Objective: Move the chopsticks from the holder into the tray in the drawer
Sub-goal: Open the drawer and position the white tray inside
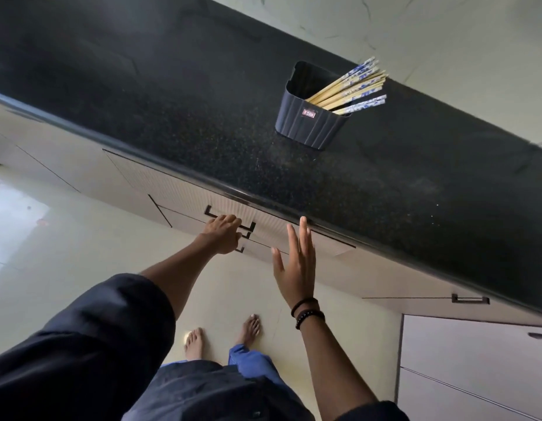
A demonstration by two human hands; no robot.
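While the left hand (222, 233) curls shut on the black bar handle (230, 227) of the closed ribbed beige drawer (184, 192), the right hand (294, 262) hovers spread and empty, nearer the blue-patterned wooden chopsticks (351, 86), which stand at one o'clock in the dark ribbed plastic holder (309, 120), tops slanting toward two o'clock.

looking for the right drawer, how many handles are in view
4, maybe more hidden: one under the left hand, one just below it, one far right, one at the right edge.

Your left hand (222, 233) grips the drawer handle (230, 223). Your right hand (294, 265) is open beside it. Chopsticks (351, 86) lean in the holder (309, 120), far on the counter (172, 123).
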